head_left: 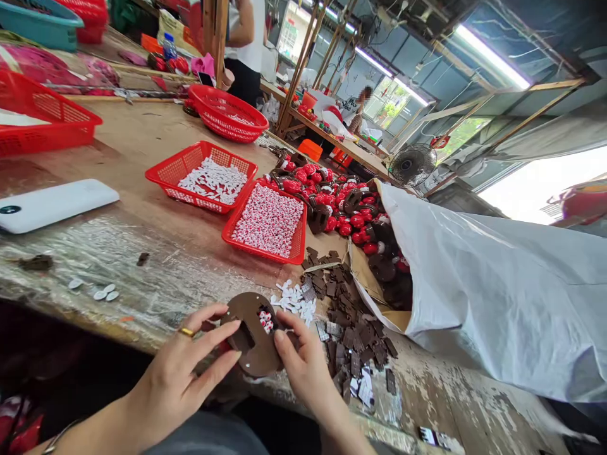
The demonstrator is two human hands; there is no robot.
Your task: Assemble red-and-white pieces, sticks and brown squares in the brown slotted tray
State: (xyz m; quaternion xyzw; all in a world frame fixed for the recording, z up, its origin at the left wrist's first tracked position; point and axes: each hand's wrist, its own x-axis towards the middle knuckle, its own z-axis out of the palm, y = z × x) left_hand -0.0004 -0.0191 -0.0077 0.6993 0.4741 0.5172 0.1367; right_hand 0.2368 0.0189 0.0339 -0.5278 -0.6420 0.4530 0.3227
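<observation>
— Right hand (298,354) gripping what?
— The rim of a brown disc (260,344), pinched between thumb and fingers.
— And on the left?
— Left hand (183,363) with fingertips spread, against or very near the disc's left side. Hard to tell whether truly gripping.
— Inside the disc?
— Small red-and-white pieces (266,321) in the opening nearest the right fingers.
— Around the fingers?
— Loose white pieces (296,298) just beyond the right fingertips, dark brown tabs (353,335) to their right, a red tray (300,243) of red-and-white pieces farther ahead.
</observation>
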